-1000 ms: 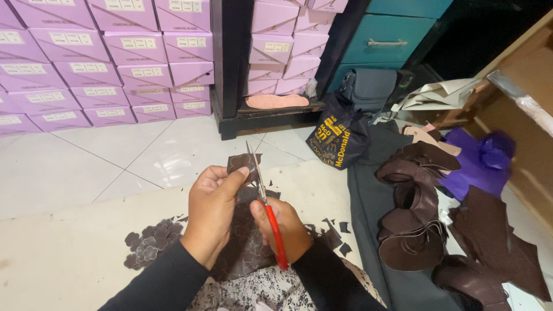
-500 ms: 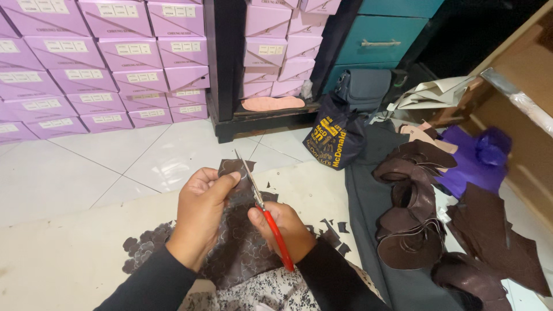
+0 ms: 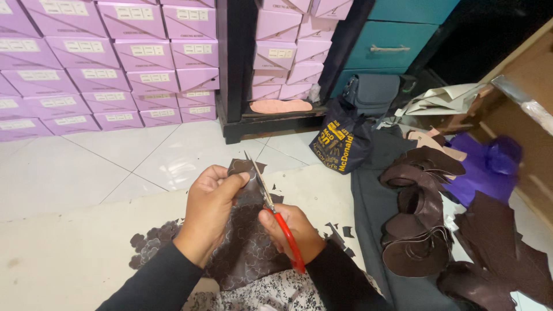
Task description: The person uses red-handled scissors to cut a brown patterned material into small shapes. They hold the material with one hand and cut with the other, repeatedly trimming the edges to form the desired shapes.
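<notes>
Lilac shoe boxes [image 3: 124, 63] are standing stacked along the far edge of the white tiled floor [image 3: 86, 155], beside a black shelf unit [image 3: 247, 109] bearing a pink insole [image 3: 280, 106]. A grey bag [image 3: 374, 92] and dark printed bag [image 3: 340, 144] are leaning under a teal drawer cabinet [image 3: 397, 40]. Dark brown cut pieces [image 3: 420, 219] and purple fabric [image 3: 489, 167] are lying toward the floor's right edge.

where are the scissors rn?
Head view, lower centre: red-handled scissors in the right hand, blades against the dark brown piece held by the left hand.

The right hand [image 3: 294, 227] hides the red scissors' [image 3: 275, 216] loops, and the dark leather piece [image 3: 247, 247] vanishes under both hands' wrists.
</notes>
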